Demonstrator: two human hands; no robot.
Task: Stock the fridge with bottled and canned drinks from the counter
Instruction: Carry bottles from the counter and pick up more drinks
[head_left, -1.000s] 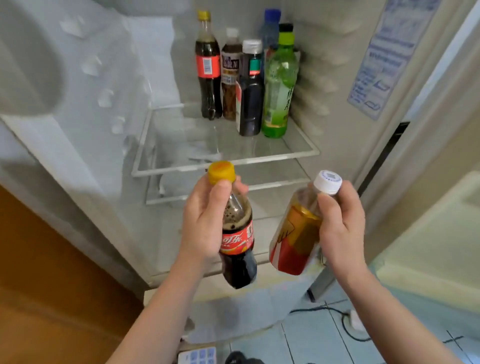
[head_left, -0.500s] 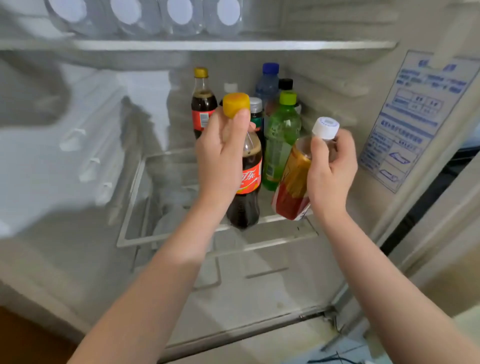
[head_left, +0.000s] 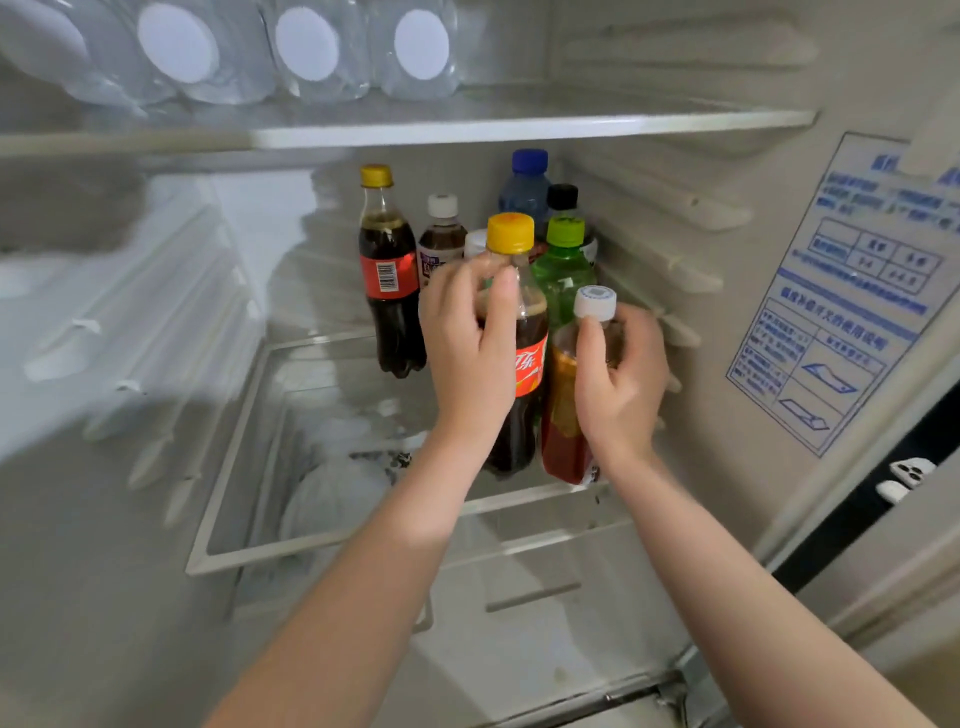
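Two bottles are in my hands over the shelf (head_left: 322, 545), near its front right corner. My left hand (head_left: 470, 358) has its fingers (head_left: 501, 312) curled round the shoulder of a cola (head_left: 527, 364), whose yellow cap stands clear above them. My right hand (head_left: 621, 384) wraps the neck of a tea bottle (head_left: 563, 415), thumb just under the white cap. The two bottles touch side by side, nearly upright. I cannot tell whether their bases rest on the glass. Behind them, a cluster of bottles (head_left: 389, 291) fills the back right corner.
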